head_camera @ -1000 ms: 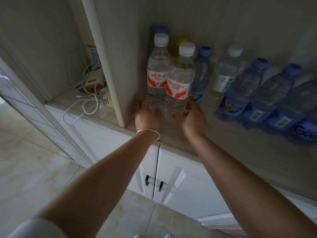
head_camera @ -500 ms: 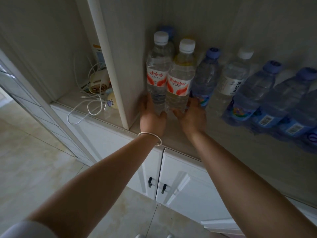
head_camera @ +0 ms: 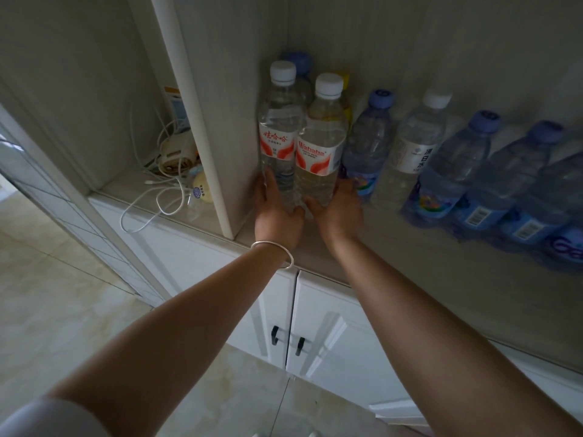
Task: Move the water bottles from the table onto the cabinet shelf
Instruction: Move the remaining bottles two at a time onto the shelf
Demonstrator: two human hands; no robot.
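Two clear water bottles with white caps and red-and-white labels stand upright side by side on the cabinet shelf (head_camera: 410,266), close to its left divider. My left hand (head_camera: 277,212) wraps the base of the left bottle (head_camera: 279,127). My right hand (head_camera: 339,209) holds the base of the right bottle (head_camera: 321,143). A silver bangle sits on my left wrist. Behind these two, a blue-capped and a yellow-capped bottle are mostly hidden.
To the right stand several more bottles: a blue-capped one (head_camera: 367,143), a white-capped one (head_camera: 413,143) and a shrink-wrapped pack of blue bottles (head_camera: 492,181). The left compartment holds tangled white cables (head_camera: 157,197) and small devices. White cabinet doors (head_camera: 328,335) lie below.
Both hands have pushed the two bottles a little deeper onto the shelf, toward the divider corner. The camera has moved slightly closer.
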